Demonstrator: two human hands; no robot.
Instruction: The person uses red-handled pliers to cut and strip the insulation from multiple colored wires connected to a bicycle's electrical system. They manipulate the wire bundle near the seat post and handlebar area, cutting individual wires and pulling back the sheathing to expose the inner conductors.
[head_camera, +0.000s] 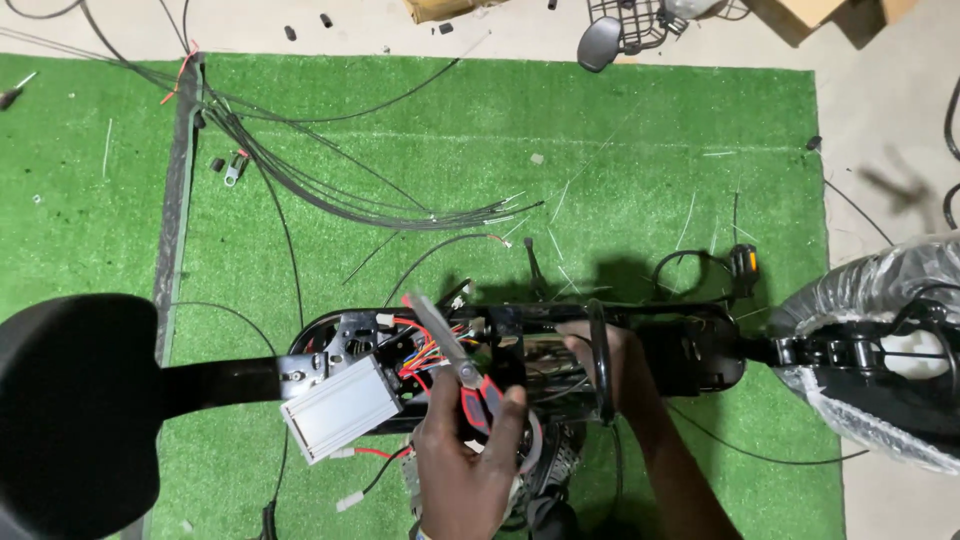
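**Pliers held over an opened scooter frame**

The left hand (470, 460) is seen from the back, raised near the bottom of the view, fingers wrapped tight around the red-and-black handles of a pair of pliers (452, 352). The grey metal jaws are angled up and to the left, their tip lying over the tangle of coloured wires (425, 355) in the open frame. The right hand (600, 350) is reached further in, just right of the pliers; it is pressed against the black frame (690, 350) beside a black cable loop (600, 360), but its grip is hidden and cannot be told.

Inside the opened black housing, red, orange and blue wires with white plugs are packed together. A ribbed, silver metal controller box (340, 408) is tilted out at the housing's near left edge, wires trailing from it.

A smooth black saddle (70, 410) fills the near left. A wheel wrapped in clear plastic film (880, 290) is seen at the right. Everything is laid on coarse green artificial turf (620, 140), with a bundle of thin black cables (330, 190) fanned across the far side.
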